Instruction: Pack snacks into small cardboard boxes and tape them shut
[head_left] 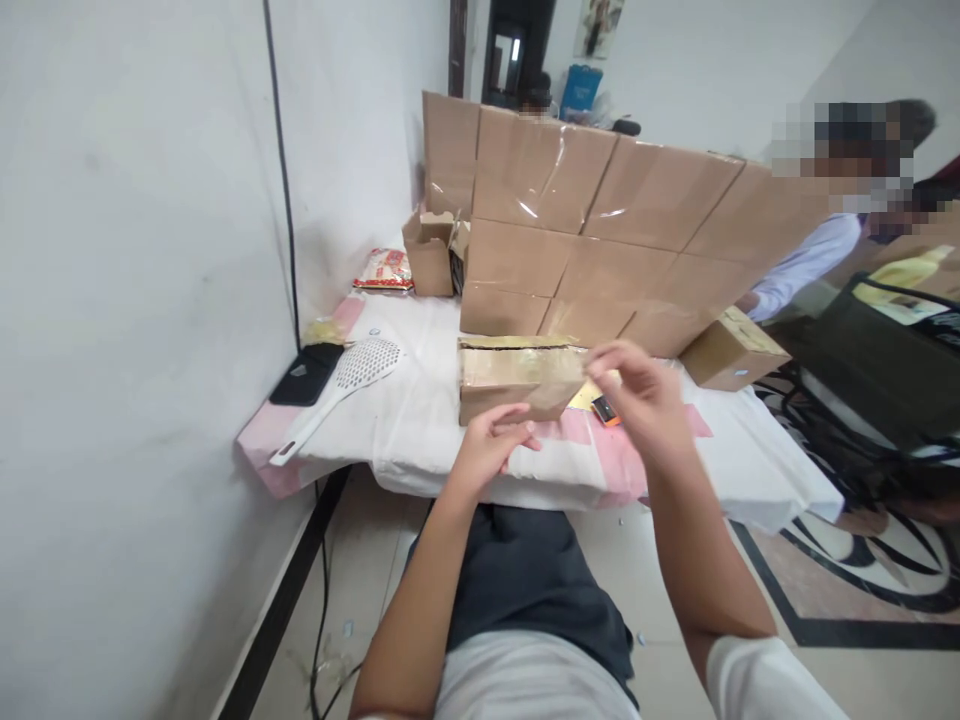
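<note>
Through the head camera I see my two bare hands at a small cardboard box [517, 375] lying at the centre of the frame, on the near edge of a table draped in a white and pink cloth [405, 420]. The box's long axis runs left to right across the picture, its top glossy with tape.

My left hand [491, 445] sits just below the box's front face, fingers loosely curled and close together, tips touching or nearly touching its lower edge. My right hand [641, 395] hovers at the box's right end, a little higher, thumb and forefinger drawn together as if pinching something thin there; I cannot tell what. Both forearms rise from the bottom of the frame, the right one angled inward.

Just beside the right hand lies a small orange object [604, 410]. A white slotted spatula [337, 395] lies left of centre. Behind the box stands a wall of stacked cartons [600, 230]. At the upper right sits another person in a pale sleeve [806, 262].
</note>
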